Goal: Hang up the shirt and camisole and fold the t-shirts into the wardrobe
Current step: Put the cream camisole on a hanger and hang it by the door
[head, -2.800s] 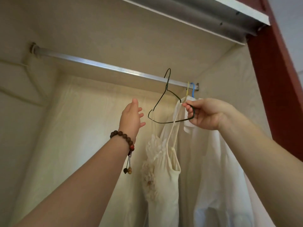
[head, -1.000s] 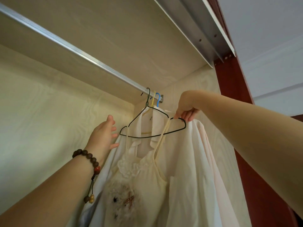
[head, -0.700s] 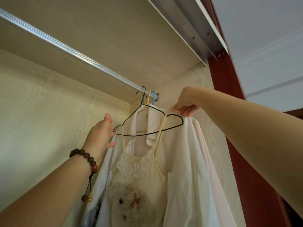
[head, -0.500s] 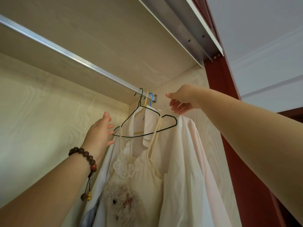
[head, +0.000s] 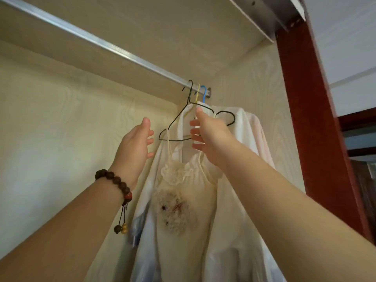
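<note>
Wardrobe: pale wood-grain walls (head: 61,123); a metal rail (head: 114,48) runs to the far right corner, with a red-brown door frame (head: 305,98) at the right.
Rail end: a black wire hanger (head: 175,121) hooks on beside a blue hook (head: 204,93).
Camisole (head: 183,200): hangs by its straps from the hanger, in front of the white shirt (head: 251,139).
Left hand (head: 135,143): fingers straight and spread, just left of the hanger, holding nothing.
Right hand (head: 209,133): fingers spread loosely before the hanger's middle, gripping nothing.
Change: the right hand has moved left from the hanger's right tip.
</note>
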The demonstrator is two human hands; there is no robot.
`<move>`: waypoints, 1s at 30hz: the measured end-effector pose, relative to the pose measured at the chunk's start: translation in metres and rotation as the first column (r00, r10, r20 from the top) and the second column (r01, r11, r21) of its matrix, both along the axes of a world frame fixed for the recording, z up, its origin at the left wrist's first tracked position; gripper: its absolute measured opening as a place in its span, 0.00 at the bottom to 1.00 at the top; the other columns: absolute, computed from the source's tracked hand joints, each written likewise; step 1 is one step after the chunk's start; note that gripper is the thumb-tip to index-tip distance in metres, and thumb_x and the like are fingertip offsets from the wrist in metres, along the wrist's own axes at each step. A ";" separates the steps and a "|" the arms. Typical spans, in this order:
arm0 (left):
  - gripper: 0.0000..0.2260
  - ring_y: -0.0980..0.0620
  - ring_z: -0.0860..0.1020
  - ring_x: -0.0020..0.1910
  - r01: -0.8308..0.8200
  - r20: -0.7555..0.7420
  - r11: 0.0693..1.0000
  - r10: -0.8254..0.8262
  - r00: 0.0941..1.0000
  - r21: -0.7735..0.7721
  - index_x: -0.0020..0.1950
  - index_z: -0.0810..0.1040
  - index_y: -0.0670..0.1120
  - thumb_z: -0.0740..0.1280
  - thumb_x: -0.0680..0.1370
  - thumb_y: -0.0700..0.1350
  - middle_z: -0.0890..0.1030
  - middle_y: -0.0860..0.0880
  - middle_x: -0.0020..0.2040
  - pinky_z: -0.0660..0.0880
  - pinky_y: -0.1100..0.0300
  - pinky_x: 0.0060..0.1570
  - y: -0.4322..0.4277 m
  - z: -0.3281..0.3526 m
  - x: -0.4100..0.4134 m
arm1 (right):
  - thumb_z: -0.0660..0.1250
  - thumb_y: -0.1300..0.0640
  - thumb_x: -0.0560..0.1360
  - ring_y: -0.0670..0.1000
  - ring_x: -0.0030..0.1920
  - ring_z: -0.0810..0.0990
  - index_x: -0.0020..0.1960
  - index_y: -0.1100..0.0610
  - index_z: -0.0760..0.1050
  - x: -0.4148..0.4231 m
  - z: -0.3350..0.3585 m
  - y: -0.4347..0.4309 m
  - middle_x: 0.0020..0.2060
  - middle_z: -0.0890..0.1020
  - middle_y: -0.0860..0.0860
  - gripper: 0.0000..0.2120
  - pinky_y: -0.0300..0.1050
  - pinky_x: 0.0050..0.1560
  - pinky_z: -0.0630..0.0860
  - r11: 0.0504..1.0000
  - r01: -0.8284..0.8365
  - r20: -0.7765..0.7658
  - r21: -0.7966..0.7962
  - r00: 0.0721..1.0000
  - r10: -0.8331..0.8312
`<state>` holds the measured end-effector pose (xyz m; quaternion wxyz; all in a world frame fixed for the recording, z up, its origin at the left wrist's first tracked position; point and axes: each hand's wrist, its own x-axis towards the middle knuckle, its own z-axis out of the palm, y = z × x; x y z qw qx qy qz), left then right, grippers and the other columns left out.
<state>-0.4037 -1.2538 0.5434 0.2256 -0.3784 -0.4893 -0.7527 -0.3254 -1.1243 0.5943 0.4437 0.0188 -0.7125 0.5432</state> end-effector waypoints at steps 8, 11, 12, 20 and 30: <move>0.16 0.57 0.74 0.61 -0.026 0.109 0.995 0.037 0.993 -0.094 0.64 0.72 0.55 0.53 0.81 0.57 0.76 0.55 0.60 0.72 0.55 0.61 0.002 -0.115 0.000 | 0.53 0.41 0.80 0.49 0.64 0.73 0.67 0.53 0.73 -0.016 -0.152 -0.030 0.63 0.76 0.49 0.23 0.51 0.69 0.67 0.994 -0.107 0.105 -0.039 0.988 0.110; 0.09 0.59 0.74 0.60 0.026 0.203 0.993 -0.002 0.979 -0.115 0.55 0.72 0.61 0.53 0.81 0.57 0.76 0.58 0.58 0.72 0.57 0.61 0.002 -0.170 -0.002 | 0.56 0.42 0.79 0.41 0.55 0.77 0.57 0.47 0.78 -0.011 -0.213 -0.032 0.51 0.80 0.41 0.16 0.46 0.66 0.70 0.981 -0.159 0.140 -0.114 0.975 0.174; 0.10 0.58 0.74 0.61 0.038 0.240 0.993 -0.009 0.971 -0.116 0.56 0.73 0.61 0.54 0.81 0.57 0.77 0.56 0.60 0.73 0.57 0.61 0.002 -0.189 -0.003 | 0.56 0.42 0.79 0.38 0.50 0.77 0.49 0.45 0.79 -0.011 -0.232 -0.032 0.45 0.81 0.39 0.14 0.45 0.63 0.72 0.978 -0.156 0.164 -0.135 0.970 0.178; 0.17 0.56 0.75 0.62 0.134 0.477 0.966 -0.012 0.879 -0.221 0.67 0.72 0.52 0.57 0.81 0.55 0.76 0.52 0.65 0.74 0.52 0.61 -0.006 -0.332 0.008 | 0.56 0.46 0.80 0.34 0.46 0.79 0.45 0.43 0.79 0.007 -0.375 -0.041 0.39 0.82 0.35 0.13 0.38 0.52 0.74 0.960 -0.026 0.324 -0.277 0.939 0.119; 0.21 0.54 0.71 0.66 0.345 0.638 0.830 0.018 0.770 -0.439 0.73 0.66 0.54 0.52 0.81 0.57 0.71 0.53 0.69 0.72 0.51 0.64 0.001 -0.476 0.068 | 0.53 0.44 0.80 0.44 0.62 0.74 0.60 0.46 0.75 0.065 -0.525 -0.046 0.57 0.78 0.42 0.16 0.52 0.68 0.68 0.872 0.279 0.572 -0.403 0.820 0.002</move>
